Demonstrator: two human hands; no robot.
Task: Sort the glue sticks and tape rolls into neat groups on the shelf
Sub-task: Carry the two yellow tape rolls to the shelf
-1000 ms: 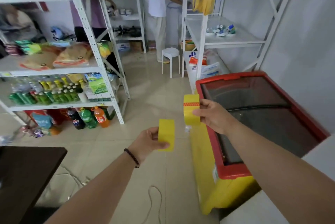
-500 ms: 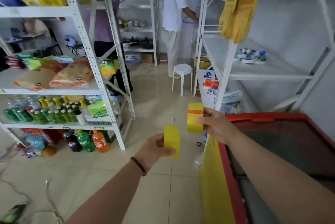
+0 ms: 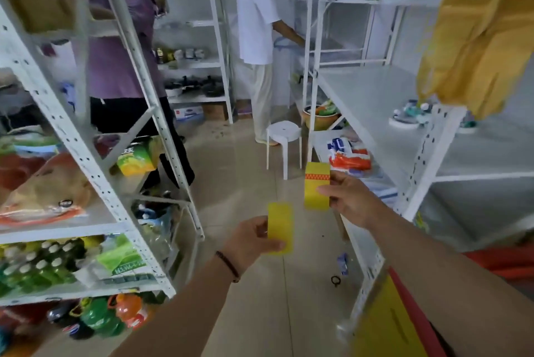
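My left hand (image 3: pixel 250 244) grips a plain yellow tape roll (image 3: pixel 280 228), seen edge-on, at mid-frame over the aisle floor. My right hand (image 3: pixel 348 202) holds a second yellow tape roll (image 3: pixel 317 186) with a red patterned band, a little higher and to the right. The two rolls are apart. On the white shelf (image 3: pixel 375 102) at the right lies a small pile of glue sticks and tape rolls (image 3: pixel 410 115), beyond my right hand and partly hidden by a shelf post.
A white shelving unit (image 3: pixel 95 183) with bottles and snack bags stands at left. A red and yellow freezer (image 3: pixel 404 322) sits at bottom right. A white stool (image 3: pixel 284 137) and two people (image 3: pixel 257 39) occupy the aisle ahead. Yellow gloves (image 3: pixel 476 39) hang at upper right.
The view has moved forward and tilted up along the aisle; the right shelf is nearer and the freezer has slid toward the bottom right. Both hands keep their rolls.
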